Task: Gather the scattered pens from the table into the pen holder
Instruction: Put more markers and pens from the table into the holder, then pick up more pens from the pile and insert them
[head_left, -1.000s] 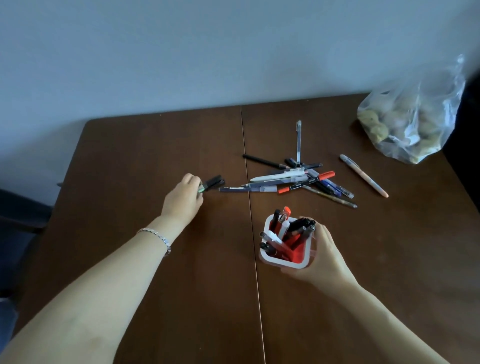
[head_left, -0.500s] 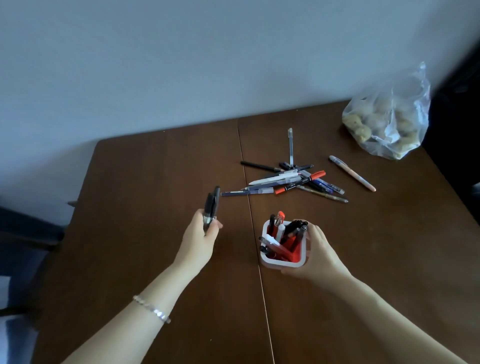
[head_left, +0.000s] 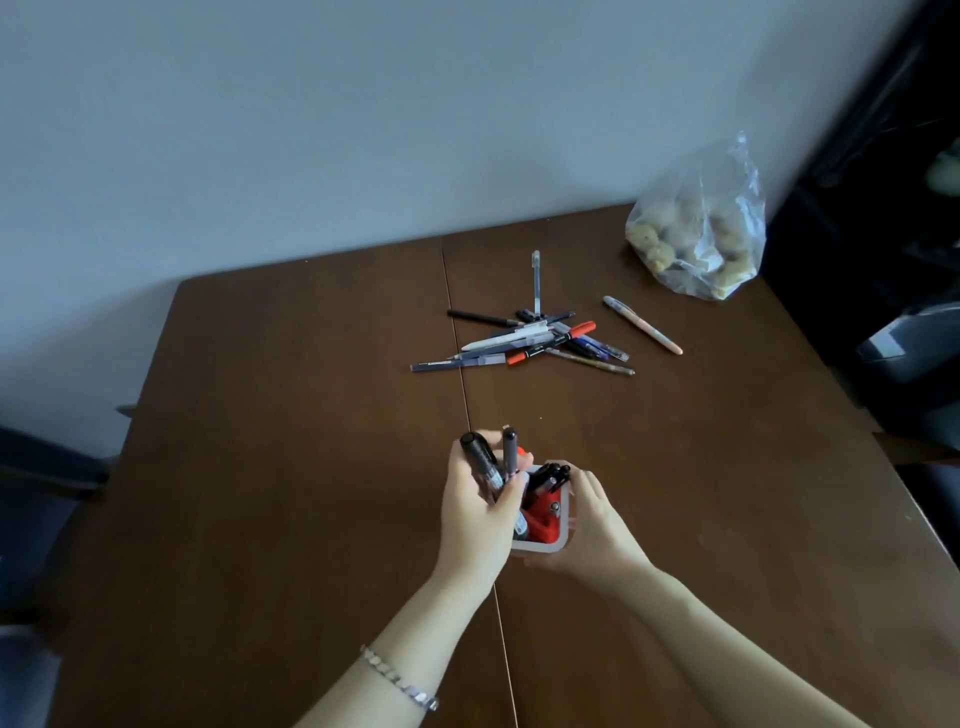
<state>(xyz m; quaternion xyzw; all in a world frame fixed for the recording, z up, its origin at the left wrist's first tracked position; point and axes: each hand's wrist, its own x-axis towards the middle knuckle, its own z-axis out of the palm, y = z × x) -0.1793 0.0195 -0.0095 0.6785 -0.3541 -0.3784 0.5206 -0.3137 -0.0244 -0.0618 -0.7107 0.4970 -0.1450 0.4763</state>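
My left hand (head_left: 475, 512) grips two black markers (head_left: 483, 463), held upright with their lower ends over the left side of the pen holder (head_left: 543, 545). The holder is white outside and red inside, with several pens standing in it. My right hand (head_left: 597, 525) wraps around its right side and holds it on the table. Farther back lies a pile of scattered pens (head_left: 524, 340) with a red-capped one among them. One clear pen (head_left: 536, 283) points away toward the wall. A pale pink pen (head_left: 644, 325) lies alone to the right of the pile.
The brown wooden table (head_left: 285, 467) has a seam running down its middle. A clear plastic bag (head_left: 701, 234) of roundish lumps sits at the back right corner. Dark furniture stands past the right edge, and a dark chair past the left edge.
My left hand picked two black markers off the table, lifted them, and carried them right to the pen holder. The camera view has pulled back, so the pile looks farther away.
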